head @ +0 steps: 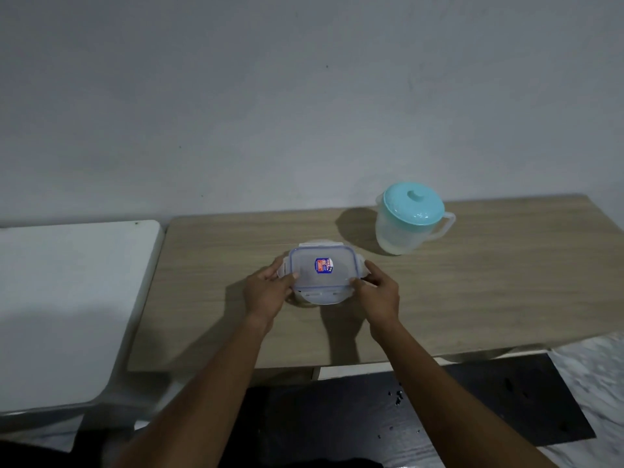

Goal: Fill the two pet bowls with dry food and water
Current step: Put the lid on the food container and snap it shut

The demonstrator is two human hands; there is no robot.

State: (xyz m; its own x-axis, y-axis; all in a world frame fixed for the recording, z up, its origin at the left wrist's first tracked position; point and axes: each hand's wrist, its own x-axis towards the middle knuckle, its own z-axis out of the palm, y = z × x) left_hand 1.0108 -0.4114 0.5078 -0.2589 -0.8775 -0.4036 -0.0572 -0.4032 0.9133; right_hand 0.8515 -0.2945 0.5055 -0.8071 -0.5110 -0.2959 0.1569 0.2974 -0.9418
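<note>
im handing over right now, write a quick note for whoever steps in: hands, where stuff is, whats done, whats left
Left hand and right hand: each has a grip on one end of the clear clip-lid container, held over the wooden table.
Side clips look flipped open; the lid is still on.
Something white and round shows beneath the container, possibly a bowl; too hidden to tell.
Pitcher with teal lid stands upright at the back right, lid on, untouched.
Done: no filling can be seen.
Left: take the lid off, pour dry food, then water from the pitcher.
</note>
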